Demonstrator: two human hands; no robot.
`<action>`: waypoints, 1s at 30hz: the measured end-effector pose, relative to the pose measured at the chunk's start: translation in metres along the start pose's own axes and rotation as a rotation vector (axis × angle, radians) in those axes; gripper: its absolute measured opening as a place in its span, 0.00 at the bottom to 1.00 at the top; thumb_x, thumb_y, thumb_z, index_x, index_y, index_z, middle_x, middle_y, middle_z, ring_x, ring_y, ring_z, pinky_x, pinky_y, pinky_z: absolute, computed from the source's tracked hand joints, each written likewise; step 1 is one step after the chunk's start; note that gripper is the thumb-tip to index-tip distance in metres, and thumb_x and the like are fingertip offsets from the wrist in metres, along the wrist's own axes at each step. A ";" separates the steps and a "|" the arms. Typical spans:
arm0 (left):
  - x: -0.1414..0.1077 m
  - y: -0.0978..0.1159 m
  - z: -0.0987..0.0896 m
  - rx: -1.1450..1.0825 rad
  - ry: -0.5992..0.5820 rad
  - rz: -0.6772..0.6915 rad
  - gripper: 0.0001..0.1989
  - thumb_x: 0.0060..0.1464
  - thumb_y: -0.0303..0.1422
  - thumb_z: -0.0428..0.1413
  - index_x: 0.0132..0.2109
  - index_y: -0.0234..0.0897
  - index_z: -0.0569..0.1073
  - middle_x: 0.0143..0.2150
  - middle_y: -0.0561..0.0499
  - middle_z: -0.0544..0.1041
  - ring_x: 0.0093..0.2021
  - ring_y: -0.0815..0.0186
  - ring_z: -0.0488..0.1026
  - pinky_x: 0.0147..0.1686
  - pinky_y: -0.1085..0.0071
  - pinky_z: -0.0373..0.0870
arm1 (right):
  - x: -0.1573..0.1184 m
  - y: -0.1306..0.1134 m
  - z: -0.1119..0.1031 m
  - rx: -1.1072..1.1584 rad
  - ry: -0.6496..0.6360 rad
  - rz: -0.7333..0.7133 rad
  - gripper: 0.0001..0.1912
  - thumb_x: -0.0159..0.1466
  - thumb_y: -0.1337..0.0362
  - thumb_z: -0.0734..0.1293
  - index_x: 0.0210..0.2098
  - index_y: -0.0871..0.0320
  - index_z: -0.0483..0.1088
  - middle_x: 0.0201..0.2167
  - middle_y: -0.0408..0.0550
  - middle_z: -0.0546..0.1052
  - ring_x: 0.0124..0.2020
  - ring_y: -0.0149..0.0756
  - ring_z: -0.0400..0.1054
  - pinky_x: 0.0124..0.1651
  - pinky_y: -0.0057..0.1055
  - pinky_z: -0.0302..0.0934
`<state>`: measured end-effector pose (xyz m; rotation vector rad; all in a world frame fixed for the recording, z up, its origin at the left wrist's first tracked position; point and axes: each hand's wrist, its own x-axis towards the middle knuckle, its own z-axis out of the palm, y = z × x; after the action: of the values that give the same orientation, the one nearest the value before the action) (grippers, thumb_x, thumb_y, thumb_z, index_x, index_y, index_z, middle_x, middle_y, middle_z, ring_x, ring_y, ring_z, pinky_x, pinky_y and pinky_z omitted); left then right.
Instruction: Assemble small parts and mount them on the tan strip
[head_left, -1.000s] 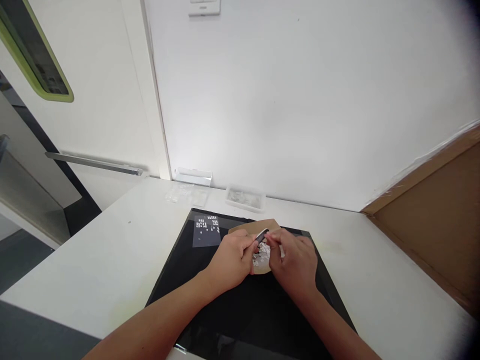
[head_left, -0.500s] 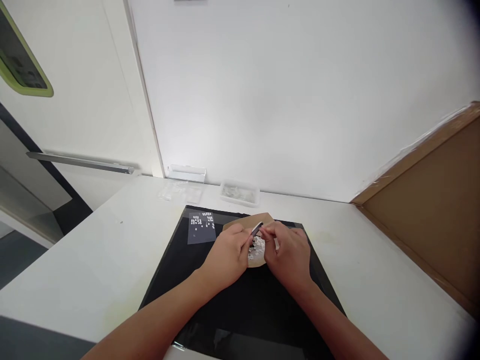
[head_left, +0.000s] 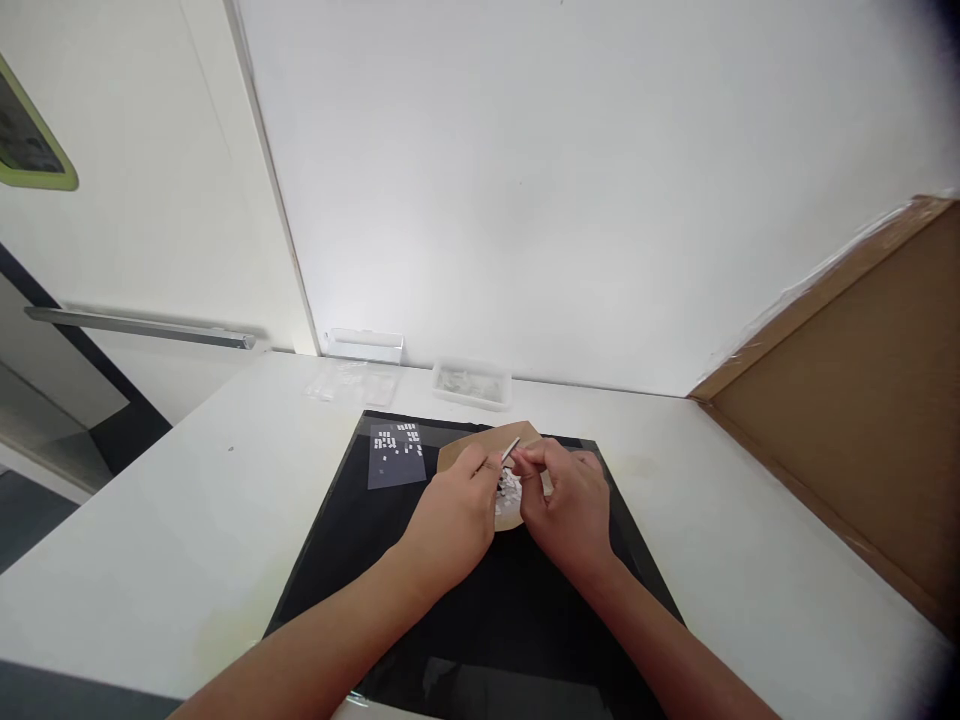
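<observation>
Close together over the black mat, my left hand [head_left: 457, 505] and my right hand [head_left: 570, 495] both have their fingers pinched. Between the fingertips is a small, thin, dark strip with a pale edge [head_left: 511, 449], tilted up to the right; its exact kind is too small to tell. Under the hands lies a brown paper-like sheet [head_left: 487, 440], partly hidden by them. On it sits a heap of tiny white pieces [head_left: 511, 494], with a few dark bits among them.
A grey sheet with small white squares [head_left: 395, 472] lies on the black mat [head_left: 517, 620], left of the hands. Behind stand a clear tray [head_left: 471, 386], a clear box [head_left: 366, 346] and thin plastic packets [head_left: 352, 382]. A cardboard panel [head_left: 847, 400] rises on the right of the white table [head_left: 150, 540].
The strip between my fingertips has turned, now showing a thinner edge. Both hands keep their pinch in nearly the same place. The view has shifted slightly to the right.
</observation>
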<state>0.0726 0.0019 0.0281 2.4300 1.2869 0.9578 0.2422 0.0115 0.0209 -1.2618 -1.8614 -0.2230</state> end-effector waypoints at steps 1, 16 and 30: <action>0.000 0.000 0.000 -0.001 0.002 -0.007 0.15 0.69 0.27 0.44 0.56 0.35 0.71 0.45 0.44 0.72 0.42 0.60 0.74 0.43 0.64 0.76 | 0.000 0.000 0.000 0.012 -0.002 -0.006 0.10 0.72 0.64 0.62 0.33 0.55 0.69 0.28 0.42 0.80 0.27 0.34 0.71 0.39 0.36 0.53; -0.001 -0.001 0.003 0.028 -0.017 -0.018 0.14 0.68 0.27 0.44 0.54 0.35 0.71 0.43 0.44 0.72 0.41 0.60 0.73 0.43 0.63 0.76 | 0.002 -0.003 0.001 -0.010 0.007 -0.044 0.10 0.72 0.66 0.63 0.32 0.55 0.68 0.27 0.41 0.80 0.26 0.32 0.72 0.39 0.36 0.52; -0.001 0.003 -0.001 0.078 -0.019 -0.042 0.15 0.68 0.25 0.45 0.57 0.36 0.69 0.48 0.43 0.72 0.41 0.60 0.75 0.40 0.64 0.77 | 0.003 -0.004 0.000 -0.018 0.025 -0.043 0.11 0.72 0.65 0.62 0.32 0.55 0.69 0.26 0.41 0.80 0.25 0.32 0.71 0.40 0.37 0.52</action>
<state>0.0738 -0.0010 0.0298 2.4529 1.3881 0.8872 0.2387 0.0117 0.0241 -1.2264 -1.8699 -0.2779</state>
